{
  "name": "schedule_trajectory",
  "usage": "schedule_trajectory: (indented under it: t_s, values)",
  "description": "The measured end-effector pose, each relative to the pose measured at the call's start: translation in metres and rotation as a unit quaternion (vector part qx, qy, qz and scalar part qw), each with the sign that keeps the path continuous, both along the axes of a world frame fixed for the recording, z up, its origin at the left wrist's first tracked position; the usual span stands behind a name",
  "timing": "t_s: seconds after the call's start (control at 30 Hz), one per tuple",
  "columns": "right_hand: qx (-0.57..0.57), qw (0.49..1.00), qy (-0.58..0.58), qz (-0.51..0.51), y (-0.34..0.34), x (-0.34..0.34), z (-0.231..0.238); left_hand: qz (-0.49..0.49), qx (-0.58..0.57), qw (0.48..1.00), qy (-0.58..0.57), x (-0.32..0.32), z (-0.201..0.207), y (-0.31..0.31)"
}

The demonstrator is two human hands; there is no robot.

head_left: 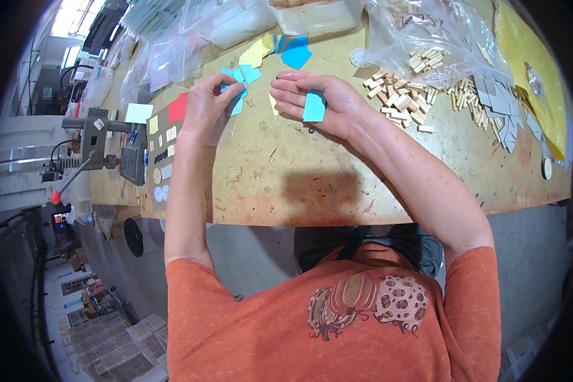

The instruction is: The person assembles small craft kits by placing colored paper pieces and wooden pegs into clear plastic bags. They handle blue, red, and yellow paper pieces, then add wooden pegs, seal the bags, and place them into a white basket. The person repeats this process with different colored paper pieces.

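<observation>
My left hand is closed in a pinch on a light-blue paper piece at the far middle of the table. More light-blue pieces lie just beyond its fingertips. To its right, my right hand is turned palm up, fingers stretched toward the left. A small light-blue card rests in that palm, beside the thumb. Yellow pieces and a darker blue piece lie farther back. Part of a yellow piece shows behind my right fingertips.
Small wooden blocks are heaped right of my right hand, near grey flat pieces and a yellow sheet. Plastic bags and a clear bin stand behind. At left are a red piece, a sample board and a lever press.
</observation>
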State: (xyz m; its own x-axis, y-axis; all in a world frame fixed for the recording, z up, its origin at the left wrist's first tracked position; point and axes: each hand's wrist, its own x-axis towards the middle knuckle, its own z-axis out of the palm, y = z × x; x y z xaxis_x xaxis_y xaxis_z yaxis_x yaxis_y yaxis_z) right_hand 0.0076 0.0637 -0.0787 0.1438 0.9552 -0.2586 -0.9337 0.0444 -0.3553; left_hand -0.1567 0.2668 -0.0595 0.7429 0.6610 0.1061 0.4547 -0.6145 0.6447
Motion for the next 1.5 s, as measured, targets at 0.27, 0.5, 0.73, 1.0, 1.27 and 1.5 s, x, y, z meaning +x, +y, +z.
schedule_trajectory:
  t_s: [0.27, 0.5, 0.73, 1.0, 1.27, 1.5]
  values:
    - [-0.004, 1.000, 0.006, -0.002, -0.001, 0.000, 0.000, -0.007, 0.051, 0.998, 0.038, 0.006, 0.013, -0.007]
    - [-0.001, 1.000, -0.002, 0.000, -0.001, 0.000, 0.001, 0.008, -0.057, 0.998, 0.003, 0.001, 0.012, 0.004]
    - [-0.011, 1.000, -0.004, 0.004, 0.000, -0.001, 0.002, 0.026, 0.160, 0.986, 0.048, -0.002, -0.001, 0.008]
    - [-0.008, 1.000, -0.017, 0.008, 0.000, 0.000, 0.001, 0.001, 0.221, 0.975, 0.016, 0.003, 0.004, -0.004]
    - [-0.016, 1.000, -0.024, 0.004, -0.001, -0.001, 0.002, -0.003, 0.257, 0.965, 0.056, 0.007, 0.008, -0.010]
    - [-0.023, 1.000, -0.020, 0.001, -0.001, -0.001, 0.002, 0.012, 0.241, 0.966, 0.092, 0.007, 0.009, -0.007]
